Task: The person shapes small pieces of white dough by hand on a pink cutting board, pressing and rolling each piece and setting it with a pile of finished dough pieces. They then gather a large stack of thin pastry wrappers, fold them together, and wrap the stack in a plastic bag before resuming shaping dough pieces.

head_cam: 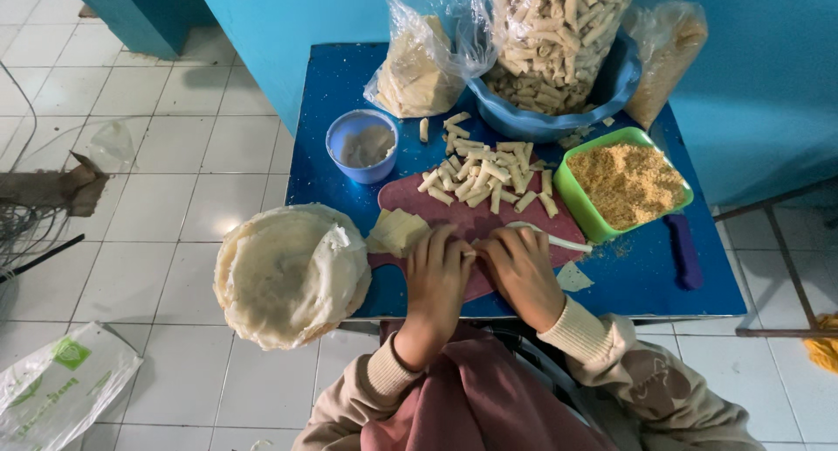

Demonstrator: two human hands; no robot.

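Hands meet at the blue counter's near edge: left hand and right hand pinch a pale roll lying crosswise on the maroon cutting board.

A: Where is there free room on the tabletop?

B: At ten o'clock, the bare blue corner beside the small bowl. Also a strip at four o'clock, between the green tub and the front edge, though the purple handle lies there.

A: And straight ahead?

B: Blocked. The cut rolls cover the board at twelve, and behind them the big bowl and the bags wall off the back.

A: Left side?

B: The stack of wrappers fills nine o'clock, overhanging the edge. Both hands, left hand and right hand, sit close together on the board's near end.
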